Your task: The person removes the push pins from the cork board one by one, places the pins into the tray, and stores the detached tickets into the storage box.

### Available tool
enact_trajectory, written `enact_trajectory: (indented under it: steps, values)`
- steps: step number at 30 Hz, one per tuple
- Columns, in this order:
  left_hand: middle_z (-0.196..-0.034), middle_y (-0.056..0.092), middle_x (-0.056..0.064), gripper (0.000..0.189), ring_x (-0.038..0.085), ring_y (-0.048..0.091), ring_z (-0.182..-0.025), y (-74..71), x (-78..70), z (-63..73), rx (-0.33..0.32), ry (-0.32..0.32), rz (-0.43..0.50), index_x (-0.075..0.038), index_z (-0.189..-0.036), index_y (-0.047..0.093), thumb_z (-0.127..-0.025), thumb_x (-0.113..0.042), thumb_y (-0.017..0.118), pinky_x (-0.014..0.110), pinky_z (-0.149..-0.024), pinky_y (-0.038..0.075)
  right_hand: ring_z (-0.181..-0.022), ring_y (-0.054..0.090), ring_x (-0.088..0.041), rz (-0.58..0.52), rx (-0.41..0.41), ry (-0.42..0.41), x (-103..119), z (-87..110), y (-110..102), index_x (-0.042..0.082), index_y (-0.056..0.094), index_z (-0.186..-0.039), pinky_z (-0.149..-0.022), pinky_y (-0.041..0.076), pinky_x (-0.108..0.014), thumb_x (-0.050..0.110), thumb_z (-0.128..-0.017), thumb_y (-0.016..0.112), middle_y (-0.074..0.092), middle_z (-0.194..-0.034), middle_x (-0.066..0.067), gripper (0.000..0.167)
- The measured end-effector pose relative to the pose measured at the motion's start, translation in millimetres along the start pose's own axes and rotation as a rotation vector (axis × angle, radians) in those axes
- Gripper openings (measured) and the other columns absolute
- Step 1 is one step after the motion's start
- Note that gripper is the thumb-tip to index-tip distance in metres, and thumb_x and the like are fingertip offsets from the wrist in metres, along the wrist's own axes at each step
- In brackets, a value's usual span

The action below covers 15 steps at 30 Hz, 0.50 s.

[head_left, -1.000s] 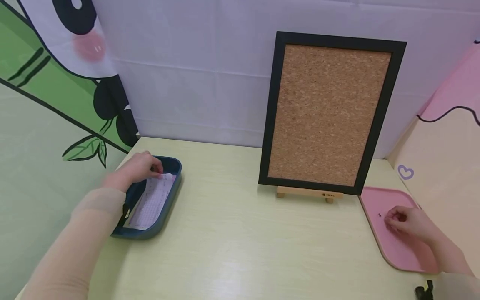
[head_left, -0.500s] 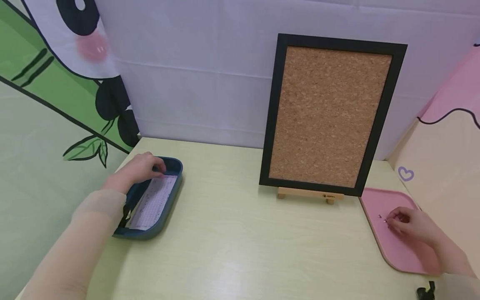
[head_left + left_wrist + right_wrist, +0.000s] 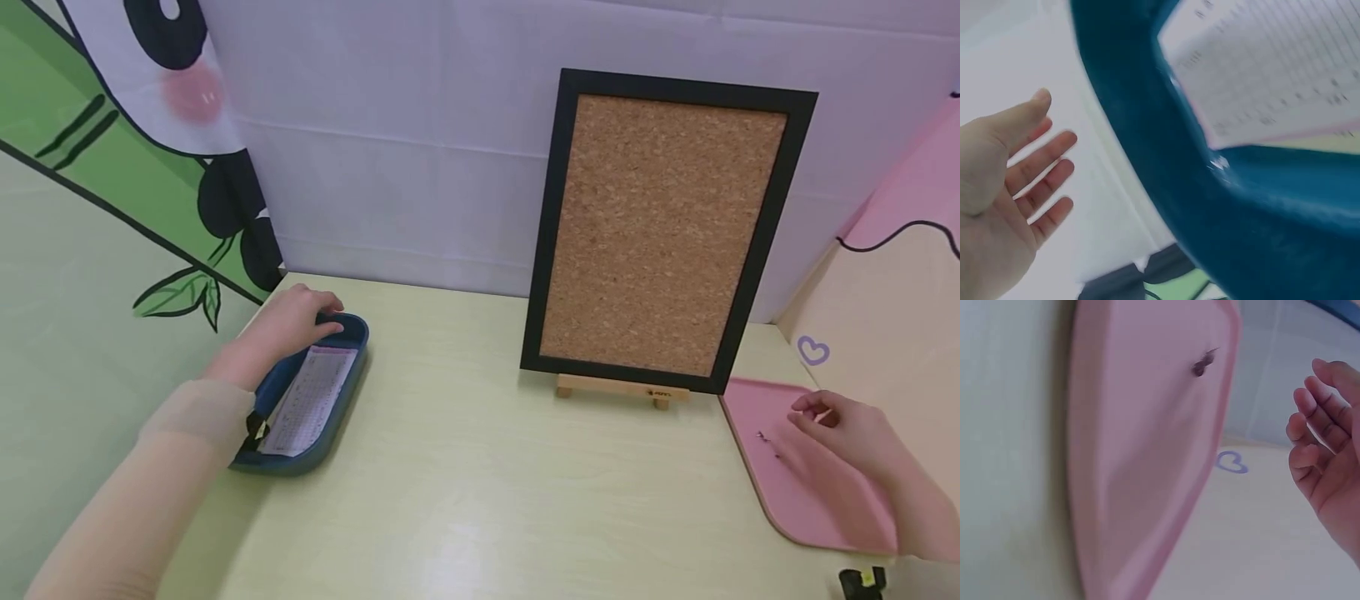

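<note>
A blue tray (image 3: 358, 367) stands at the table's left with a sheet of printed paper (image 3: 311, 400) lying in it. Over its far end is my left hand (image 3: 288, 323), fingers extended and thumb apart; in the left wrist view, nothing is in the palm. At the right lies a pink tray (image 3: 825, 508) bearing a few tiny dark pieces (image 3: 762, 437), too small and blurred to name. My right hand (image 3: 855, 433) hovers above that tray with loosely bent fingers. The right wrist view shows nothing held between them.
A black-framed cork board (image 3: 660, 242) stands at the back on a small wooden easel (image 3: 622, 386). Printed cloth (image 3: 390, 150) hangs behind the table. Near the right wrist is a black object (image 3: 862, 582).
My left hand has moved from the paper toward the tray's far rim, its fingers straightening. My right hand has lifted off the pink tray, where a second tiny piece now shows.
</note>
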<state>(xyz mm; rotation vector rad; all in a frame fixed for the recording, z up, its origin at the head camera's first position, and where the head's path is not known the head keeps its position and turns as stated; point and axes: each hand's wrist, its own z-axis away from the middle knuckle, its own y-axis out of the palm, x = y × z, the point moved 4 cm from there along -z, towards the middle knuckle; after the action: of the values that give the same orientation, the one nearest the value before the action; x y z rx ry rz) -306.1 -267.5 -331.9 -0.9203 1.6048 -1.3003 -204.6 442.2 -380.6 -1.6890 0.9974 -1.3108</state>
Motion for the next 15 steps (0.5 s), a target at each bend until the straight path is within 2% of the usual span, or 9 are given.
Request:
enact_trajectory:
  steps: [6, 9, 11, 15]
  values:
    - [-0.107, 0.066, 0.021, 0.036, 0.038, 0.053, -0.101, -15.2, -27.9, 6.0, -0.095, -0.035, -0.019, 0.0, -0.114, 0.062, -0.085, -0.018, 0.071, 0.053, -0.089, 0.041, -0.064, 0.042, 0.006, 0.021, -0.042, 0.028, 31.2, -5.0, -14.3, 0.004, 0.062, -0.098, -0.052, 0.037, -0.021, 0.026, -0.089, 0.065, 0.058, -0.078, -0.001, 0.024]
    - [-0.112, 0.064, 0.021, 0.038, 0.039, 0.051, -0.107, -21.7, -43.3, 9.3, -0.15, -0.032, -0.018, 0.0, -0.115, 0.062, -0.085, -0.02, 0.071, 0.054, -0.092, 0.039, -0.066, 0.04, 0.009, 0.023, -0.071, 0.03, 47.6, -5.4, -19.1, 0.003, 0.062, -0.1, -0.051, 0.037, -0.02, 0.026, -0.09, 0.064, 0.058, -0.079, -0.004, 0.025]
    - [-0.116, 0.062, 0.021, 0.04, 0.039, 0.049, -0.112, -25.6, -53.4, 11.8, -0.18, -0.032, -0.004, 0.0, -0.117, 0.061, -0.085, -0.021, 0.071, 0.055, -0.094, 0.037, -0.067, 0.041, 0.01, 0.007, -0.109, 0.02, 59.2, -5.0, -21.7, 0.004, 0.062, -0.101, -0.051, 0.038, -0.019, 0.024, -0.09, 0.064, 0.059, -0.079, -0.002, 0.023]
    - [-0.124, 0.058, 0.02, 0.044, 0.039, 0.045, -0.119, -31.5, -71.4, 17.9, -0.247, -0.034, 0.055, 0.0, -0.122, 0.058, -0.084, -0.019, 0.072, 0.055, -0.096, 0.036, -0.067, 0.043, 0.013, -0.051, -0.195, -0.009, 83.5, -2.9, -24.5, 0.005, 0.064, -0.101, -0.053, 0.04, -0.013, 0.017, -0.089, 0.065, 0.058, -0.077, 0.009, 0.017]
